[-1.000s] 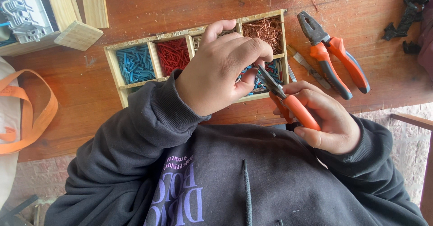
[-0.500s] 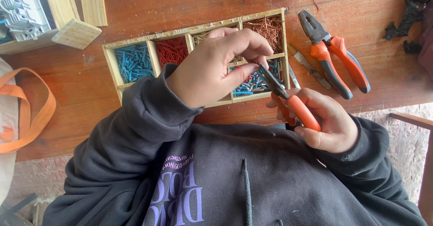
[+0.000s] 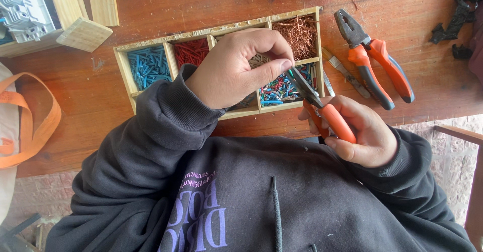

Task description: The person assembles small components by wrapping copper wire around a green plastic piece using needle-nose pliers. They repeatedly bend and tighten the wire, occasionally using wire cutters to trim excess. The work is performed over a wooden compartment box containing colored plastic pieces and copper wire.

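Pinching something small between thumb and forefinger, my left hand (image 3: 236, 68) has slid a little toward the right over the last second, so its fingertips now meet the dark nose of the orange-handled cutting pliers (image 3: 322, 108) rather than hovering above the tray; whatever I pinch is too small to make out, likely a short wire piece. My right hand (image 3: 359, 134) has stayed put near my chest, fingers wrapped tight around the orange handles, the tool's tip pointing far and left, just over the compartment of mixed coloured wire bits. That closing of the gap suggests the piece is being offered to the cutter. Beneath my left hand lies the shallow wooden compartment tray (image 3: 126, 71), blue pieces at its left, red beside them, copper strands at its far right. A larger pair of orange-handled combination pliers (image 3: 375, 63) rests untouched to the right on the reddish wooden table (image 3: 201, 5)
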